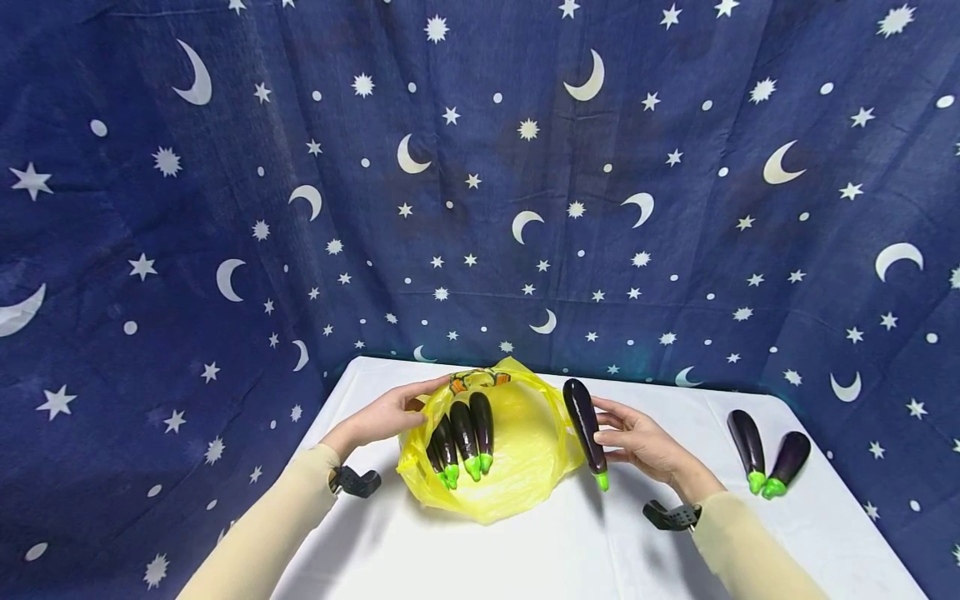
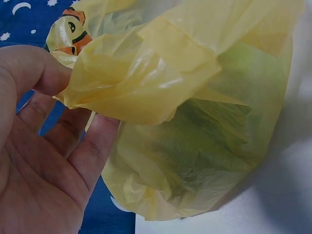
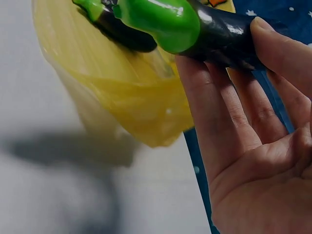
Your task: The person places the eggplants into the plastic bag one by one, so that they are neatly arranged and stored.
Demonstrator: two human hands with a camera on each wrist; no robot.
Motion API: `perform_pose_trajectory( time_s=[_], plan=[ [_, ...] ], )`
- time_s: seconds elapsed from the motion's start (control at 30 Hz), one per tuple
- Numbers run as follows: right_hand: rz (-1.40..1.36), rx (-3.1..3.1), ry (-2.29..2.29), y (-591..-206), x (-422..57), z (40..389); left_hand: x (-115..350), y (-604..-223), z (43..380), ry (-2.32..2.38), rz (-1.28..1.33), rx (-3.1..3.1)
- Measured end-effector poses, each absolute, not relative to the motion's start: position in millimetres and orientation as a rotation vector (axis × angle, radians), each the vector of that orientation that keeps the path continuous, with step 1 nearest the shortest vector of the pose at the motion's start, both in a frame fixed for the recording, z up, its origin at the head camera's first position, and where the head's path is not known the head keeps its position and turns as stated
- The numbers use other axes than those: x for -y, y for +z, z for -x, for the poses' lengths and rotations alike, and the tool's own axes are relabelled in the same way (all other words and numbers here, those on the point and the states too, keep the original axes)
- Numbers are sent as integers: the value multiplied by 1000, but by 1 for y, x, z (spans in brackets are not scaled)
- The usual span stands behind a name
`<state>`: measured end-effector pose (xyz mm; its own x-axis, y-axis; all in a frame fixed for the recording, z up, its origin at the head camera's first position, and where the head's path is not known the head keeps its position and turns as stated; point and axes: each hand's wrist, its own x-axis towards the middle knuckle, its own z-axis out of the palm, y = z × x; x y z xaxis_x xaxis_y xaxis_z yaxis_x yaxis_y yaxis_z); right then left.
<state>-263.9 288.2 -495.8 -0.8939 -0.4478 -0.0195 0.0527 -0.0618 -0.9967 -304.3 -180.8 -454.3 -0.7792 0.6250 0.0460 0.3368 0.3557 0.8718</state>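
A yellow plastic bag [image 1: 517,475] lies open on the white table, with several eggplants [image 1: 463,433] side by side in its left part. My left hand [image 1: 390,412] pinches the bag's left rim between thumb and fingers; in the left wrist view the thin yellow film [image 2: 141,78] folds over the fingertips. At the bag's right rim, my right hand [image 1: 641,437] holds a dark eggplant [image 1: 585,425] with its green stem end down. The right wrist view shows that eggplant's green cap [image 3: 165,22] close up, thumb on one side and fingers on the other.
Two more eggplants [image 1: 747,446] [image 1: 791,458] lie near the right edge of the white table [image 1: 465,567]. A dark blue curtain [image 1: 495,167] with moons and stars hangs behind and on both sides. Each wrist wears a black strap device [image 1: 356,482].
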Motion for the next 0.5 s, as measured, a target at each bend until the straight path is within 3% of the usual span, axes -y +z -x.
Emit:
perform_pose_trajectory(
  time_s=[0.5],
  plan=[
    [461,-1805,-1966,-509,-238,268,179,-452,303,1395,-852,-2320]
  ],
)
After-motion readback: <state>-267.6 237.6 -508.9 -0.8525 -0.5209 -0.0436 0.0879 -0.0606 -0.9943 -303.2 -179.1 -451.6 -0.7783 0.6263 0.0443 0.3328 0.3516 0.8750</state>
